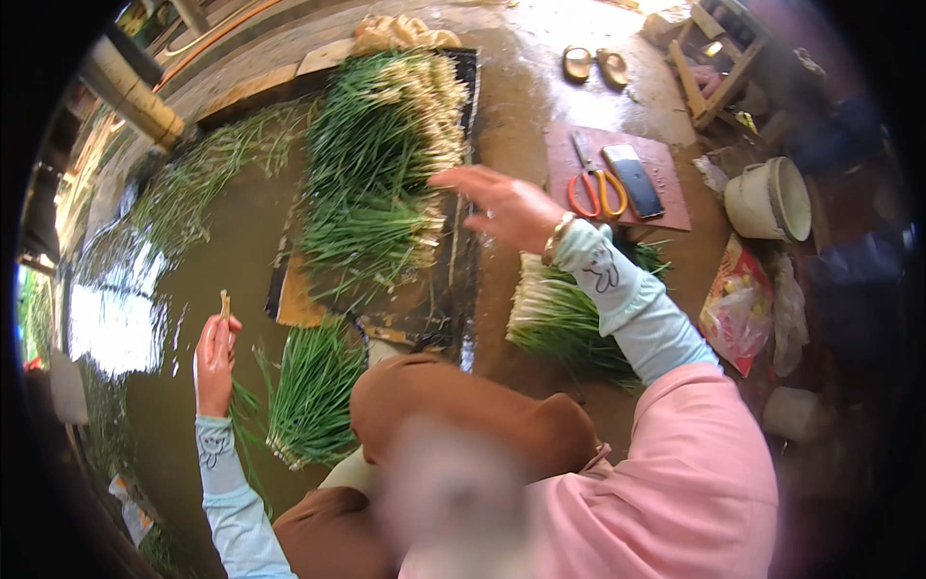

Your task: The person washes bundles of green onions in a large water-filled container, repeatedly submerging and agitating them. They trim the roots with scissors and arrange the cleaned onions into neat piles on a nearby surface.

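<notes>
My left hand (215,354) is closed on a few green stalks with pale root ends, which look like garlic chives or scallions; the leaves hang down beside my wrist. Beneath it lies murky water (239,275). My right hand (510,206) is stretched over the dark board's right edge, fingers apart, with nothing seen in it. Its fingertips are next to the pale ends of a large pile of green stalks (376,159). A smaller bunch (315,398) lies beside my knee, at the water. Another bunch (571,311) with white stems rests under my right forearm.
Red- and yellow-handled scissors (597,192) and a phone (633,181) lie on a reddish board (669,199). A white bucket (768,199) and plastic bags (738,307) are at right. Slippers (595,66) sit at the top. Loose leaves (210,166) float at upper left.
</notes>
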`<act>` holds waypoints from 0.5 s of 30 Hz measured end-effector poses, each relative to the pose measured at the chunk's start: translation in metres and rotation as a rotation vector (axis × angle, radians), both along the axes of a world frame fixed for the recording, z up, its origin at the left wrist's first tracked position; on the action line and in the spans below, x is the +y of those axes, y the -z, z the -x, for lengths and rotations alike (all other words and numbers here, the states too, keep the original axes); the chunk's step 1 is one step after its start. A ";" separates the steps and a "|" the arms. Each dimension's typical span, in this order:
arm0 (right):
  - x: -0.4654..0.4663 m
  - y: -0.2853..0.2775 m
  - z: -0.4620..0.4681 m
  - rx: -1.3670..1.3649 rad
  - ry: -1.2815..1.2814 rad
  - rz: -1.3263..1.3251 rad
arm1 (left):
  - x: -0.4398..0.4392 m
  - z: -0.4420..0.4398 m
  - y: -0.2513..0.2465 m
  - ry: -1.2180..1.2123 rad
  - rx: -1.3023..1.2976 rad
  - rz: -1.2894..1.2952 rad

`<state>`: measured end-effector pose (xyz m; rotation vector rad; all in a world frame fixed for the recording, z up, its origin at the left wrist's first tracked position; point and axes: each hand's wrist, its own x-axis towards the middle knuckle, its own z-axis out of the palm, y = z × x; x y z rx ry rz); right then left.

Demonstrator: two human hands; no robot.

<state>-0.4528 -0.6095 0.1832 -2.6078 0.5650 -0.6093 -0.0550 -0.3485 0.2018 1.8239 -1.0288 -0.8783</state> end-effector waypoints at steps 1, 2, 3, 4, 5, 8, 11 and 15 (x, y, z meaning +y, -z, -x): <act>-0.014 -0.004 0.027 -0.115 0.204 -0.058 | -0.003 0.002 0.002 0.008 0.008 -0.008; -0.028 -0.008 0.055 -0.189 0.419 0.006 | -0.007 0.006 0.005 0.031 0.007 -0.004; -0.041 -0.011 0.079 -0.051 0.742 0.185 | -0.010 0.009 0.006 0.052 0.000 0.000; -0.050 -0.011 0.103 0.022 0.945 0.156 | -0.014 0.011 0.004 0.070 -0.011 0.005; -0.059 -0.007 0.120 0.285 1.106 0.197 | -0.016 0.014 0.004 0.091 -0.010 0.003; -0.060 0.028 0.142 0.444 1.052 0.090 | -0.020 0.020 0.003 0.129 -0.031 0.036; -0.053 0.073 0.145 0.437 1.011 0.124 | -0.020 0.023 0.004 0.134 -0.011 0.035; -0.070 0.093 0.135 0.430 1.089 0.106 | -0.019 0.025 0.004 0.105 0.019 0.103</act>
